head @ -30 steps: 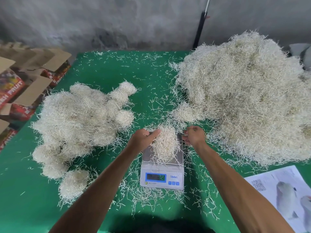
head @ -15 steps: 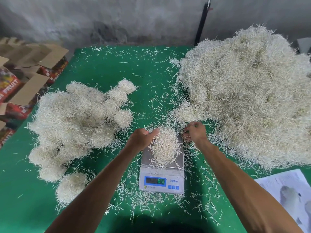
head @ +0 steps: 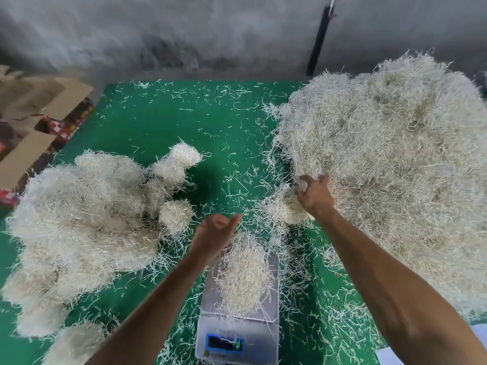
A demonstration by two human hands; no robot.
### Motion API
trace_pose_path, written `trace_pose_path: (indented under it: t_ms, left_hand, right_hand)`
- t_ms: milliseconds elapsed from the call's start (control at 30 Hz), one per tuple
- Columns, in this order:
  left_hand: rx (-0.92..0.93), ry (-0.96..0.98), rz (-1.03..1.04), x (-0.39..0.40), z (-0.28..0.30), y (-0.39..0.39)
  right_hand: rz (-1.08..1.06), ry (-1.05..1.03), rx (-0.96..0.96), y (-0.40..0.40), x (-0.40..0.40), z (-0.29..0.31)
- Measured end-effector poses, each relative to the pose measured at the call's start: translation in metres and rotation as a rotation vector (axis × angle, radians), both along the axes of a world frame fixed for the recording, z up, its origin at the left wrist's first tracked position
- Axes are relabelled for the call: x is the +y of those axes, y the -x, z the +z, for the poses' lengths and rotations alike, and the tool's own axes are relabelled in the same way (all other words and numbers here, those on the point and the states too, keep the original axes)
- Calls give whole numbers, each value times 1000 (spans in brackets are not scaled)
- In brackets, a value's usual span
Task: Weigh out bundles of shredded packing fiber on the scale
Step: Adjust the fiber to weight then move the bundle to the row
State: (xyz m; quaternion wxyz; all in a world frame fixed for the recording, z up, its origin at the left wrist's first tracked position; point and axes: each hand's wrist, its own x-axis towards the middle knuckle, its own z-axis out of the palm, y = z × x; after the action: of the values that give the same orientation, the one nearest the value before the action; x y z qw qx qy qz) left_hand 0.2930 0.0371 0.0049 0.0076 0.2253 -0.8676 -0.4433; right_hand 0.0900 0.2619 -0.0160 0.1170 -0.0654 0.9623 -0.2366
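A small grey digital scale (head: 272, 338) stands at the near edge of the green table, with a clump of pale shredded fiber (head: 243, 277) on its steel pan. My left hand (head: 214, 233) hovers just beyond the pan, palm turned up, fingers relaxed, holding nothing. My right hand (head: 313, 193) has reached into the near edge of the big loose fiber heap (head: 395, 167) on the right, with its fingers curled into the strands. A pile of rounded bundles (head: 87, 219) lies on the left.
The green table (head: 184, 122) is littered with stray strands. Open cardboard boxes (head: 39, 119) stand off its left edge. A black pole (head: 320, 40) leans on the grey back wall. A corner of printed paper (head: 390, 358) shows at the bottom right.
My right hand moved away from the scale and up into the big heap. My left hand let go of the clump and lifted off it, palm up. The camera tilted closer.
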Motion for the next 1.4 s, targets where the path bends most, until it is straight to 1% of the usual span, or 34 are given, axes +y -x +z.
trace_pose_path:
  t_ms: [67,133,167,233,300,333,400,433,467,500,567,600,633,700,767,867,900,1000,1100,1167,1200,1233,1267,1333,1367,1400]
  left_hand:
    - [-2,-17,-5,4,-3,6]
    - [-12,-27,9,6,-5,10]
    - [-12,-28,25,7,-5,11]
    - [3,-65,75,7,-2,12]
    - [43,-138,119,6,4,12]
    - [77,-173,143,9,9,11]
    - [152,-205,173,18,23,14]
    - [179,-224,173,25,31,15]
    - [201,-273,156,32,39,15]
    - [220,-377,127,38,48,11]
    - [197,-668,25,48,61,-4]
    - [162,-764,-13,53,65,-14]
    - [114,-769,-20,56,68,-24]
    - [61,-635,36,60,73,-40]
    - [74,-568,99,57,72,-48]
    - [116,-453,115,40,70,-68]
    - [109,-458,131,33,70,-77]
    - [102,-648,232,13,66,-97]
    - [74,-704,334,-2,61,-114]
    - [82,-793,410,-15,53,-125]
    - [69,-794,467,-24,52,-133]
    - [44,-729,570,-35,48,-141]
    - [68,-698,623,-47,44,-149]
    - [19,-527,642,-58,40,-163]
    - [9,-469,592,-62,36,-169]
    - [40,-491,604,-61,36,-172]
  right_hand:
    - [45,4,-106,6,-1,-9]
    - [59,17,-164,4,-1,-12]
    - [59,31,-152,0,-1,-12]
    - [44,125,-42,-13,-3,-5]
    - [10,323,63,-36,-9,11]
    - [-11,463,72,-51,-13,21]
    - [-35,741,39,-83,-18,43]
    - [-42,838,3,-100,-19,54]
    - [-45,905,-35,-116,-18,65]
    - [-38,948,-63,-130,-18,73]
    - [-7,981,-60,-157,-17,84]
    - [9,978,-54,-169,-16,88]
    - [23,972,-65,-179,-15,89]
    - [35,952,-143,-195,-14,86]
    - [10,915,-218,-205,-13,82]
    - [-86,921,-217,-215,-16,85]
    - [-119,947,-236,-217,-16,88]
    - [-151,1023,-313,-221,-17,89]
    - [-160,1041,-321,-235,-29,84]
    - [-210,1122,-327,-240,-31,82]
    - [-262,1179,-344,-239,-28,83]
    - [-324,1247,-365,-237,-23,85]
    - [-376,1306,-372,-233,-18,87]
    - [-447,1360,-365,-226,-9,91]
    - [-481,1396,-366,-224,-5,91]
    - [-516,1427,-366,-222,-3,92]
